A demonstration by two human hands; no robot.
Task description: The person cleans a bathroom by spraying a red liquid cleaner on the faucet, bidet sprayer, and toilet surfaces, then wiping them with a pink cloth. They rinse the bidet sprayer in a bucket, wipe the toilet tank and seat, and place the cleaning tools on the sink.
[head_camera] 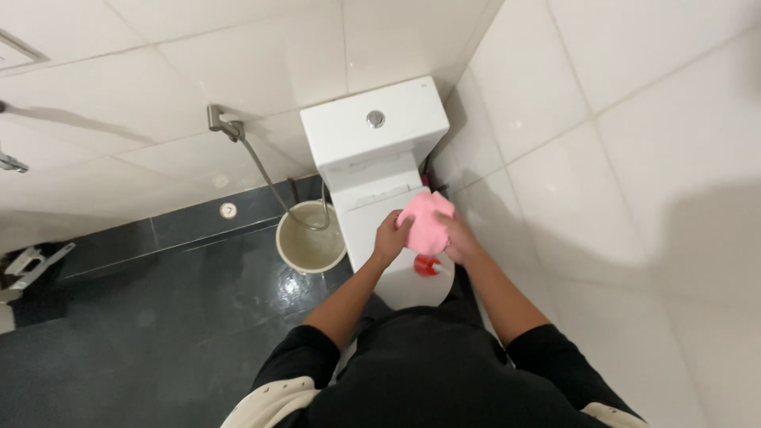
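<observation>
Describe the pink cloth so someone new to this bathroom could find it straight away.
Start at the white ceramic toilet against the tiled back wall. Above its closed lid, both hands, left hand and right hand, hold a soft, crumpled pink cloth. It is pale pink and floppy, unlike the hard red-capped spray bottle just below it.

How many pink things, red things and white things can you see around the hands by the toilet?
Pink: 1, the cloth held by the left hand and right hand.
Red: 1, the spray bottle top under the cloth.
White: 2, the toilet and the bucket.
Total: 4
</observation>
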